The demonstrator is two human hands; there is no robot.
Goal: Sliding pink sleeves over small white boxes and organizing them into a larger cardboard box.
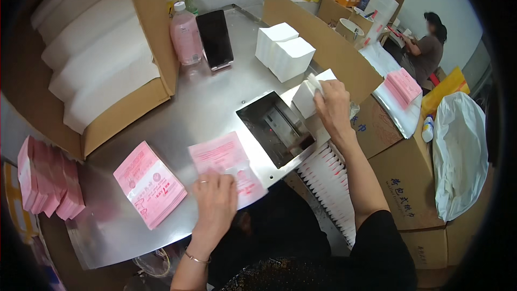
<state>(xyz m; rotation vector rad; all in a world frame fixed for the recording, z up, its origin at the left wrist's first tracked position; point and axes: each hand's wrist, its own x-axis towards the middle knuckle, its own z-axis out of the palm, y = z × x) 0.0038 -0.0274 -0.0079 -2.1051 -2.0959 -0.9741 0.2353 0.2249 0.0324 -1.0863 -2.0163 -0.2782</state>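
Observation:
A thin pink plastic bag (221,153) lies flat near the table's front edge, partly see-through at its lower end. My left hand (212,199) has its bent fingers on the bag's lower edge, gripping it. Beyond the rectangular opening (277,129) in the metal tabletop, my right hand (334,106) closes on a few folded white paper tissues (315,83). These are at the top of a small block of white tissues (305,101) beside the opening. Left of my left hand rests a stack of printed pink bags (149,186).
Two white tissue blocks (284,51) stand farther back. A phone (215,37) leans by a pink bottle (186,35). An open carton of tissues (129,102) fills the left. Below right, a box holds filled packs (328,188). A person (425,46) sits at the far right.

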